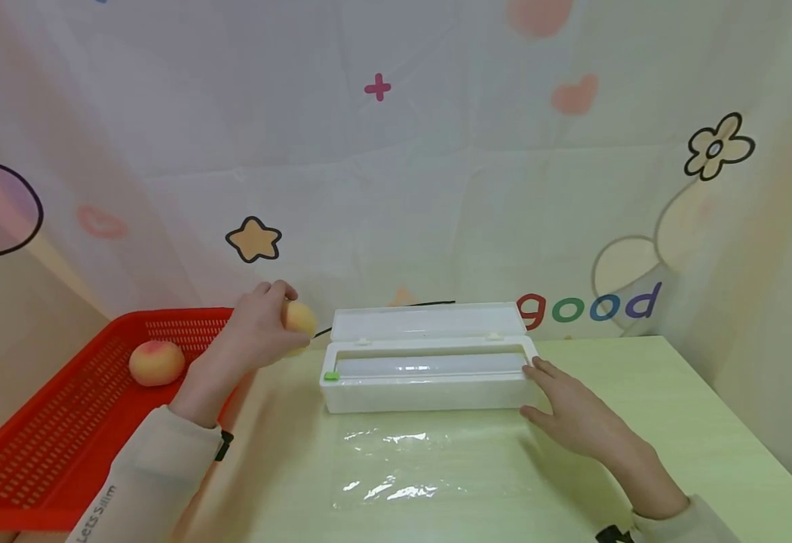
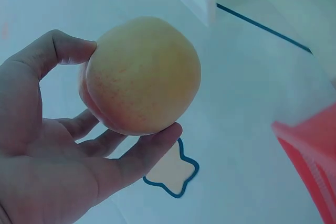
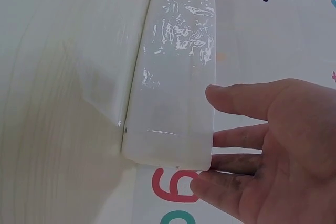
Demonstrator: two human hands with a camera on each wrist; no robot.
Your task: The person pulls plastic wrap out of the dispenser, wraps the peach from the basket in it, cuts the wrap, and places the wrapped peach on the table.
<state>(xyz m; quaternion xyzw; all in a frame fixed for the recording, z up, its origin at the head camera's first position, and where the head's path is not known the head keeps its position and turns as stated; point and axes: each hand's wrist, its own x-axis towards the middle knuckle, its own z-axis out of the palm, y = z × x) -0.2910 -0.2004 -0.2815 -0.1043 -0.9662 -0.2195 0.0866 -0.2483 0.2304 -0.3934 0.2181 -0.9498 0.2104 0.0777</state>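
My left hand [image 1: 260,320] holds a yellow-and-pink peach [image 2: 144,77] between thumb and fingers, raised near the basket's back right corner. My right hand [image 1: 575,411] is at the right end of a white cling film dispenser [image 1: 430,396], its fingertips touching that end, thumb apart from the fingers. The dispenser's lid [image 1: 430,323] stands open, showing the film roll [image 1: 430,365] inside. A sheet of clear film [image 1: 396,467] is drawn out over the front and lies on the table. A green slider [image 1: 331,375] sits at the dispenser's left end.
A red plastic basket [image 1: 29,452] stands on the left with another peach [image 1: 156,363] inside. The pale wood-grain table [image 1: 667,392] ends against a printed white curtain [image 1: 409,188] behind. A thin dark cord [image 1: 323,332] runs behind the dispenser.
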